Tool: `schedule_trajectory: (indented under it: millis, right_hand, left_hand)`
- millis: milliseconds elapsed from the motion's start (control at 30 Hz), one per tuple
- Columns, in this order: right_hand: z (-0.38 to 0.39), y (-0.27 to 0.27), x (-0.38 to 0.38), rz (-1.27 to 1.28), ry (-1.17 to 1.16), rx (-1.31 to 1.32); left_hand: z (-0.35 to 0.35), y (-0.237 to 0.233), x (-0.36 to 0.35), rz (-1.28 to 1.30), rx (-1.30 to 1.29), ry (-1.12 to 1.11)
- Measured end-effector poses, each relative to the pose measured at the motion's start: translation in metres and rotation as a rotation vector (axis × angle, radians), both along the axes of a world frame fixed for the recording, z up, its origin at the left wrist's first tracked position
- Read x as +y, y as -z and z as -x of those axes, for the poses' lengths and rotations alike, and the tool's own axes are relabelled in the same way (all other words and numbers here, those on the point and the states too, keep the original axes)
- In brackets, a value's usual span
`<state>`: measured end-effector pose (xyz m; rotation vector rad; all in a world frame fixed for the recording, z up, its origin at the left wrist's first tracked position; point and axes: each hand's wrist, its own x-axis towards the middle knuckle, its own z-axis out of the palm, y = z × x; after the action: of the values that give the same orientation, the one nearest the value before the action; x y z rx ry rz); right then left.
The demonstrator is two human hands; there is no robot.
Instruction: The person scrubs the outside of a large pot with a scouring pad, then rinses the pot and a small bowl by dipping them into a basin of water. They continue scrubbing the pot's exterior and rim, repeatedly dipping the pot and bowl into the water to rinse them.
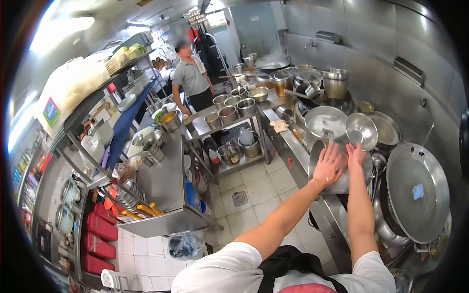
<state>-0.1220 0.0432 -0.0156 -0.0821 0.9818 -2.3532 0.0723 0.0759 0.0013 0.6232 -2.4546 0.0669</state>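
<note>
Both my arms reach forward to a tall steel pot at the cooking line on the right. My left hand lies flat over its near rim with fingers spread. My right hand rests on the far side of the same pot, fingers against the metal. Just beyond my hands stand a large steel pot with pale liquid and a round steel bowl or ladle. A wide steel lid with a blue sponge on it lies to the right.
A person in a grey shirt stands at the far end beside a trolley of steel containers. A steel prep table with bowls and orange-handled tools fills the left. Tiled floor with a drain runs between. More pots crowd the back range.
</note>
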Motion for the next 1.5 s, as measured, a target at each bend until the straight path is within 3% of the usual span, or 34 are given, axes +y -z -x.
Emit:
schedule_trajectory:
  millis: [100, 233, 733, 833, 900, 1000, 1333, 1500]
  right_hand:
    - [0.006, 0.011, 0.001, -0.033, -0.069, 0.100]
    - [-0.004, 0.007, 0.005, -0.125, -0.023, 0.144]
    - [-0.016, -0.014, 0.003, -0.155, 0.120, 0.121]
    - [0.008, 0.007, -0.005, -0.068, 0.064, 0.040]
    - [0.040, 0.044, -0.010, 0.072, -0.207, 0.090]
    - [0.035, 0.037, -0.007, 0.068, -0.226, 0.060]
    - [0.021, 0.034, -0.008, 0.067, -0.029, 0.050]
    - [-0.009, 0.005, 0.005, -0.023, 0.053, 0.108]
  left_hand:
    - [0.006, 0.007, 0.002, -0.172, 0.361, -0.037]
    - [0.008, 0.016, -0.002, -0.161, 0.483, -0.014]
    - [0.009, 0.020, -0.007, -0.134, 0.394, -0.007]
    - [0.009, 0.015, -0.004, -0.135, 0.327, -0.065]
    - [0.010, 0.014, -0.001, -0.095, 0.290, -0.104]
    - [0.010, 0.013, -0.001, -0.174, 0.310, -0.084]
    - [0.006, 0.023, -0.006, -0.164, 0.434, -0.013]
    - [0.006, 0.025, -0.005, -0.161, 0.454, -0.028]
